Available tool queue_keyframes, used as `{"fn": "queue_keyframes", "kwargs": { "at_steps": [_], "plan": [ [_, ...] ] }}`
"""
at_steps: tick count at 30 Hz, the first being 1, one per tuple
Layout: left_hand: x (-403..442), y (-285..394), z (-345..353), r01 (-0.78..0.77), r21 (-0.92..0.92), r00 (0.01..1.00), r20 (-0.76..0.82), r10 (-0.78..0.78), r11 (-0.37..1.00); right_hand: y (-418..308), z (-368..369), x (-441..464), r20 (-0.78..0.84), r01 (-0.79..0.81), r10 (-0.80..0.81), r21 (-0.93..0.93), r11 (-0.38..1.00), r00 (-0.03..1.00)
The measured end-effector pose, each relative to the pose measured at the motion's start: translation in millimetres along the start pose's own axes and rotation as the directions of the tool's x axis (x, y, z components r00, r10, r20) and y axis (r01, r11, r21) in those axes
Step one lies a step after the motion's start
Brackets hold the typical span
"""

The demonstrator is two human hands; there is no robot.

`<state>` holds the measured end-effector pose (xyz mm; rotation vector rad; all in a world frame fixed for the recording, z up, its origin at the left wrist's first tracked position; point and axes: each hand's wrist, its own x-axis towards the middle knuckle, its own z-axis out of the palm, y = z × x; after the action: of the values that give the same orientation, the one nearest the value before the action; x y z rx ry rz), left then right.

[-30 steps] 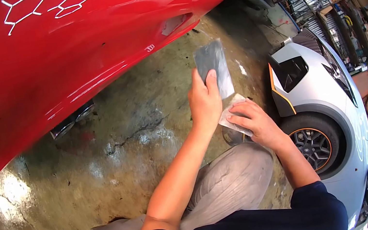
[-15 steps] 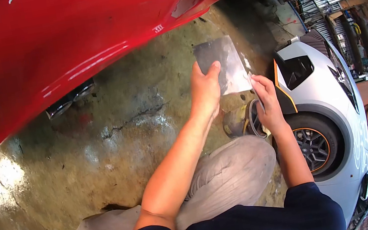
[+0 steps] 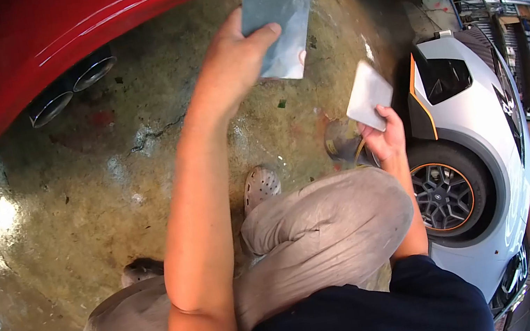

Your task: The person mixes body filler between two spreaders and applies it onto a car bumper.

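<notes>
My left hand (image 3: 236, 61) grips a grey rectangular sheet (image 3: 278, 18), its thumb lying on the near face. The sheet is raised beside the lower edge of the red car body (image 3: 130, 1). My right hand (image 3: 387, 133) is lower and to the right. Between its thumb and fingers it pinches a smaller, pale flat pad (image 3: 369, 94), tilted upward. The two pieces are apart. Behind my right hand a can (image 3: 342, 141) stands on the floor, partly hidden by the hand and my knee.
Twin exhaust pipes (image 3: 73, 89) show under the red body. A white car with a black wheel (image 3: 444, 194) stands close on the right. My bent knees and a grey clog (image 3: 260, 186) are below, on the stained concrete floor (image 3: 112, 221). Shelving is at the far right.
My left hand has moved up and left with the sheet, toward the red body. My right hand has parted from the sheet, and its pad now faces up. The view has shifted downward.
</notes>
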<state>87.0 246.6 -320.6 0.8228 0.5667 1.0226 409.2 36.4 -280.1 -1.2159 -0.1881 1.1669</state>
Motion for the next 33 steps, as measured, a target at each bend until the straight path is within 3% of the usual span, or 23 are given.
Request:
{"fn": "queue_keyframes", "kwargs": {
  "at_steps": [1,3,6,7,8,9,11,16,26,28,32,33],
  "plan": [
    [0.4,2.0,-5.4,0.038,-0.003,0.999,0.021,-0.038,0.999,-3.1,11.0,-1.5,-0.012,0.13,-0.132,-0.121,0.984,0.991],
    [2.0,4.1,-11.4,0.04,0.017,0.999,0.019,-0.04,0.999,-22.4,55.8,-16.9,0.206,0.228,-0.182,-0.231,0.946,0.962],
    [1.2,15.1,-11.8,-0.003,0.067,1.0,-0.012,0.004,0.998,-35.3,124.0,-36.9,0.342,0.499,-0.363,-0.574,0.65,0.867],
    [2.8,14.3,-11.5,-0.035,0.096,0.999,-0.026,0.037,0.995,-36.7,133.8,-39.2,0.434,0.555,-0.43,-0.806,0.207,0.791],
    [4.5,13.7,-11.0,-0.068,0.124,0.997,-0.039,0.073,0.99,-40.6,147.7,-42.6,0.686,0.653,-0.338,-0.724,-0.223,0.645],
    [5.2,16.2,-10.1,-0.053,0.13,0.998,-0.027,0.057,0.99,-39.7,172.1,-47.7,0.856,0.651,-0.128,-0.47,-0.596,0.501],
    [5.3,21.2,-6.9,-0.02,0.141,1.0,-0.003,0.021,0.99,-37.1,194.8,-54.9,0.854,0.603,0.04,-0.332,-0.725,0.518],
    [8.5,21.2,0.7,-0.056,0.104,0.997,0.05,0.051,0.993,-31.5,199.5,-43.3,0.854,0.575,0.163,-0.181,-0.798,0.495],
    [10.4,22.7,0.8,0.0,0.113,0.997,0.08,-0.009,0.994,-23.8,195.4,-34.4,0.834,0.68,0.178,-0.282,-0.677,0.523],
    [10.3,19.7,1.1,-0.008,0.04,0.998,0.067,0.005,0.999,-24.2,197.5,-36.3,0.822,0.69,0.191,-0.296,-0.661,0.536],
    [11.3,20.3,2.8,-0.02,-0.268,0.997,-0.073,0.0,0.963,-27.4,194.5,-39.8,0.699,0.734,0.313,-0.447,-0.511,0.643],
    [13.9,20.1,0.3,-0.051,-0.185,0.997,-0.071,0.039,0.981,-25.2,182.9,-37.0,0.663,0.726,0.318,-0.536,-0.431,0.678]
  ]
}}
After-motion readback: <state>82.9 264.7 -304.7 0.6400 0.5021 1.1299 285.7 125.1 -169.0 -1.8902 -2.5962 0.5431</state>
